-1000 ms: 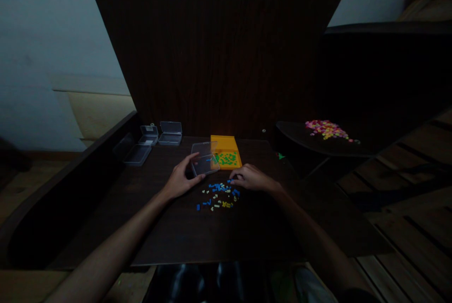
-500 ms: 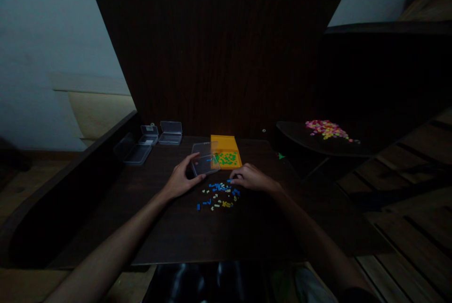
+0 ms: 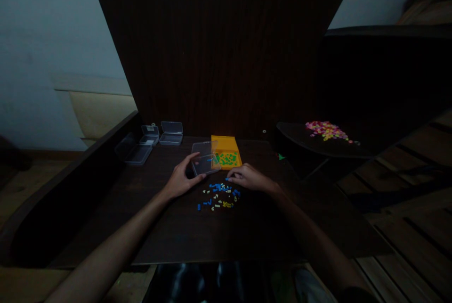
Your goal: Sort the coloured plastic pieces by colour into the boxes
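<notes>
My left hand [image 3: 182, 177] grips the left side of a clear plastic box [image 3: 205, 165], thumb at the near edge and fingers along its side. The box's lid stands open, and a small blue piece shows through it. Between finger and thumb, my right hand [image 3: 246, 176] pinches a small blue building brick [image 3: 227, 179], just above the table. Below both hands lies a loose pile of tiny blue, pale and yellow bricks [image 3: 221, 188]. Behind my right hand an orange case [image 3: 225, 143] lies open with many small green pieces [image 3: 227, 159] in it.
Several open clear boxes [image 3: 172, 139] stand at the back left of the dark table [image 3: 169, 237]. A raised shelf [image 3: 293, 133] on the right bears a heap of pink and yellow pieces [image 3: 326, 130]. A small green piece [image 3: 281, 156] lies near that shelf. A dark panel rises behind.
My right hand has shifted slightly left and up with the blue brick, closer to the clear box. My left hand keeps its hold on the box.
</notes>
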